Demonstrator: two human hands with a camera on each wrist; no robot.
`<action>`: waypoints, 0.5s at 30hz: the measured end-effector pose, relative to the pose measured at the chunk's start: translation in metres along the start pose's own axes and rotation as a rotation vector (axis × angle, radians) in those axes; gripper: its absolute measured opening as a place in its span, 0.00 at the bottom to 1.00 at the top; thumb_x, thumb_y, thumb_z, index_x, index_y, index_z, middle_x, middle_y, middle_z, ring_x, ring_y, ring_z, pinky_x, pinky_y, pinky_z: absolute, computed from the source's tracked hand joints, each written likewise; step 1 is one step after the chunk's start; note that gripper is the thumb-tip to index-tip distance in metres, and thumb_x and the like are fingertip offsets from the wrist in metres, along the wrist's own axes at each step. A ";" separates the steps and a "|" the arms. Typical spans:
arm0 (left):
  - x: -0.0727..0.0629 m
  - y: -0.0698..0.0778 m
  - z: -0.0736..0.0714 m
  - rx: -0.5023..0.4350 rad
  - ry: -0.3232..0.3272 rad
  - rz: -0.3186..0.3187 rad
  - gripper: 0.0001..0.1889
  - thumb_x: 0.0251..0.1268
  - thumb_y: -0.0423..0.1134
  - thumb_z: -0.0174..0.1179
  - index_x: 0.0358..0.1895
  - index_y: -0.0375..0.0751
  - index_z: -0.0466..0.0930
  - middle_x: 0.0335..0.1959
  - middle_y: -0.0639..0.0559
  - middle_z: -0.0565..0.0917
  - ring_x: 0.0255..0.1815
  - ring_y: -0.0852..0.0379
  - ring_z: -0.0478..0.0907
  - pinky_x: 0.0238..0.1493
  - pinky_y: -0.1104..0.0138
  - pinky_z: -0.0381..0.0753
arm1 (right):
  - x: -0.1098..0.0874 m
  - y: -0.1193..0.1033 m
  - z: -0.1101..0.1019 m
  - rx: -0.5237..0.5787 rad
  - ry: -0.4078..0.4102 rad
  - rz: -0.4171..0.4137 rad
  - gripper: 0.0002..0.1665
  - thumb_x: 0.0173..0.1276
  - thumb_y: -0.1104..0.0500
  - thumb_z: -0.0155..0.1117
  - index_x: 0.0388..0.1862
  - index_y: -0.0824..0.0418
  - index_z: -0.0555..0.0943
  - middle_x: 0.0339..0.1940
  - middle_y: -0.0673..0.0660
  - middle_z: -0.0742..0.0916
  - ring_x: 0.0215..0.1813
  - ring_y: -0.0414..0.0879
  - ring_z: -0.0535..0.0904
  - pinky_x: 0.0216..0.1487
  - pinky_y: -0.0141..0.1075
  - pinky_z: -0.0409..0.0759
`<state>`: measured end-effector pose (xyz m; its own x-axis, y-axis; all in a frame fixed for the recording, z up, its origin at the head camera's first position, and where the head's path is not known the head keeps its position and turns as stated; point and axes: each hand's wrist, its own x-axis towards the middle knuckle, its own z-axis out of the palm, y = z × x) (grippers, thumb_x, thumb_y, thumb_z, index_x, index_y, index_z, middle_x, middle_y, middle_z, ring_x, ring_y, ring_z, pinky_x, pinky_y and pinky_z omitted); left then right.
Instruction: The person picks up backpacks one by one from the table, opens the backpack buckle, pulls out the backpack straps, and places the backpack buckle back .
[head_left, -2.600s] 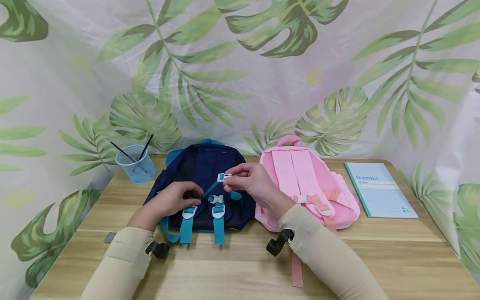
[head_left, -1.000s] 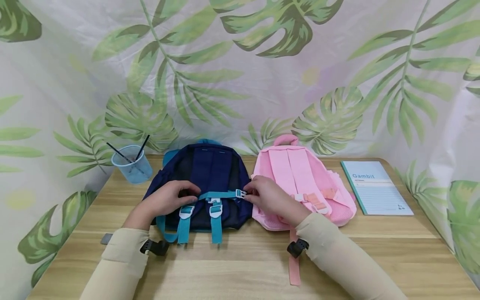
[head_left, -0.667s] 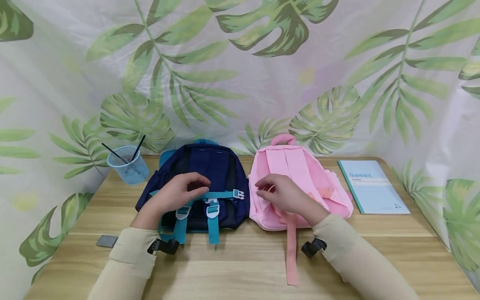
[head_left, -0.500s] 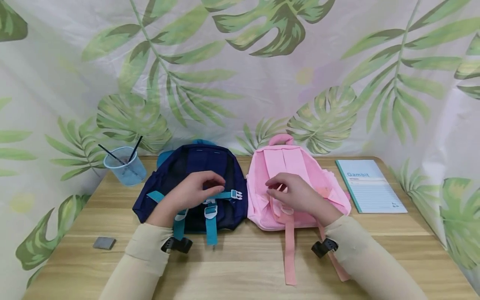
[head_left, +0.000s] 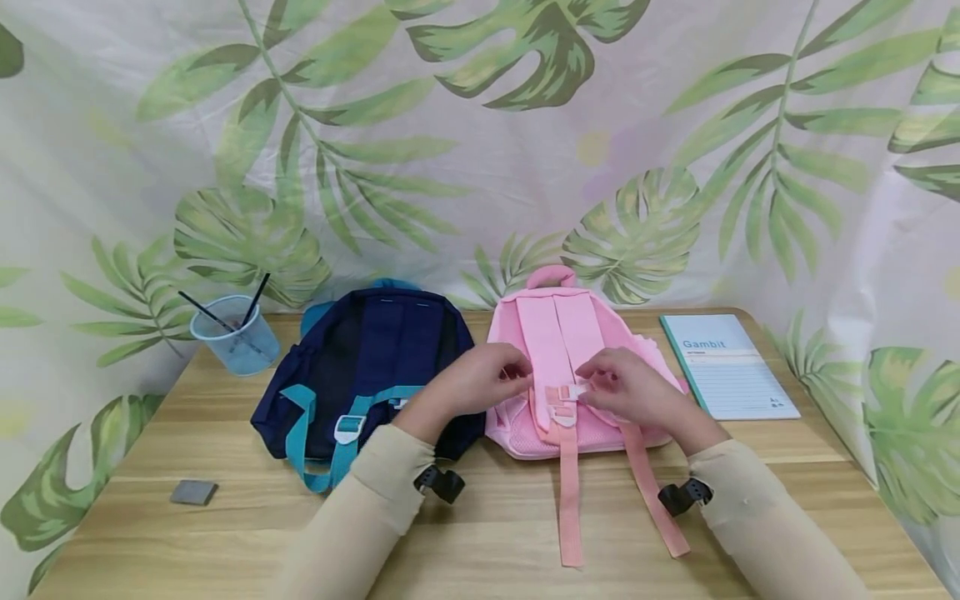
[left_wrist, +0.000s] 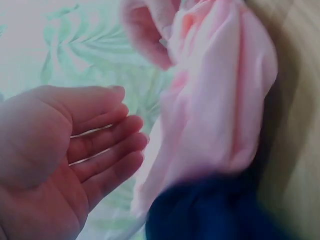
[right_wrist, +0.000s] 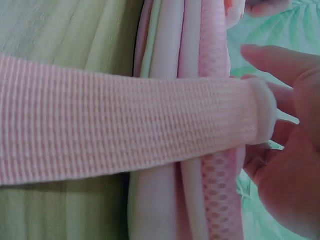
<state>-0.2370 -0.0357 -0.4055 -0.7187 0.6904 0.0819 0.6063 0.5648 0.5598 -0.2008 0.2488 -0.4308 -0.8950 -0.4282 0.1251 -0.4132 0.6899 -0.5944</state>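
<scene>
My left hand [head_left: 483, 379] hovers between the two backpacks, over the left edge of the pink backpack [head_left: 558, 321]. In the left wrist view its fingers [left_wrist: 110, 145] are lightly bent with nothing held. My right hand [head_left: 630, 385] is at the pink backpack's right shoulder strap, close to a white buckle [head_left: 576, 392]. In the right wrist view the thumb stands apart from the fingers, which are partly hidden behind a white strap adjuster [right_wrist: 265, 112]; contact is unclear. A pink webbing strap [right_wrist: 125, 120] crosses that view. The navy backpack [head_left: 397, 333] with teal straps lies left, its chest buckle partly covered by my left arm.
A blue mesh cup [head_left: 238, 342] holding thin dark sticks stands at the back left. A grey flat block [head_left: 193, 492] lies front left. On the right is a Gambit notebook [head_left: 731, 371]. Pink strap ends [head_left: 570, 508] trail toward the wooden table's front [head_left: 495, 542].
Both hands have let go of the navy backpack's teal chest strap, whose white buckle stays unclipped. They have moved right to the pink backpack while the view has turned right.
</scene>
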 end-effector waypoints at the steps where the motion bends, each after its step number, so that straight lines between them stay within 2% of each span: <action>1: 0.005 0.002 0.005 0.004 -0.013 -0.005 0.08 0.76 0.37 0.67 0.50 0.38 0.89 0.43 0.48 0.90 0.44 0.56 0.84 0.54 0.62 0.85 | 0.000 0.002 0.001 -0.009 -0.005 -0.013 0.17 0.69 0.61 0.78 0.54 0.65 0.88 0.47 0.57 0.89 0.50 0.52 0.81 0.57 0.49 0.81; 4: 0.018 0.005 0.018 0.027 -0.044 -0.013 0.09 0.76 0.38 0.68 0.50 0.38 0.89 0.43 0.47 0.90 0.43 0.55 0.84 0.54 0.61 0.85 | 0.001 0.005 0.003 -0.022 -0.033 -0.009 0.16 0.68 0.61 0.79 0.53 0.64 0.88 0.43 0.54 0.87 0.48 0.48 0.77 0.53 0.41 0.76; 9: 0.034 0.009 0.032 0.041 -0.079 -0.078 0.11 0.75 0.43 0.70 0.51 0.40 0.90 0.42 0.50 0.88 0.42 0.55 0.80 0.53 0.63 0.82 | 0.001 0.006 0.008 -0.032 -0.038 0.039 0.13 0.70 0.62 0.77 0.51 0.62 0.88 0.42 0.53 0.86 0.47 0.46 0.76 0.50 0.38 0.76; 15: 0.046 0.013 0.041 0.100 -0.106 -0.059 0.11 0.71 0.45 0.74 0.47 0.42 0.91 0.38 0.52 0.84 0.40 0.57 0.76 0.49 0.67 0.77 | 0.001 0.009 0.011 -0.049 -0.018 0.035 0.11 0.69 0.64 0.76 0.49 0.61 0.87 0.40 0.52 0.85 0.45 0.45 0.75 0.48 0.36 0.75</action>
<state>-0.2486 0.0217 -0.4284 -0.7171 0.6959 -0.0395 0.5989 0.6441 0.4760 -0.2031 0.2480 -0.4449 -0.9060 -0.4136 0.0902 -0.3898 0.7322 -0.5585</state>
